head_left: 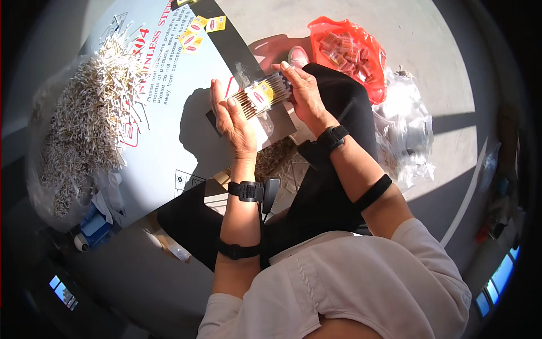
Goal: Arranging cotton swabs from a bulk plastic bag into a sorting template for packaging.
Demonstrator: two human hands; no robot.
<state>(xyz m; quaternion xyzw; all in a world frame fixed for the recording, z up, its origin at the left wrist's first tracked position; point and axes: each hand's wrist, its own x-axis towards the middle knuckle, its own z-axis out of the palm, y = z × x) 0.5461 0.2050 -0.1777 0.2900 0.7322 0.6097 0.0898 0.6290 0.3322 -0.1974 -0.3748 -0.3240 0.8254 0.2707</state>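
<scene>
Both of my hands hold one clear packet of thin wooden sticks point(262, 95) with a yellow and red label on it. My left hand point(231, 118) grips its near end, thumb laid over the sticks. My right hand point(304, 90) clasps the far end from the right side. The packet hangs over the edge of a pale board point(169, 130) that lies in front of me. I sit with black trousers point(333, 169) under my arms. Each wrist carries a black band.
A big heap of loose sticks point(90, 113) covers the board's left side. Small yellow and red labels point(199, 31) lie at its far end. A red bag of filled packets point(347, 48) and a pile of clear plastic bags point(403, 133) sit on the floor at right.
</scene>
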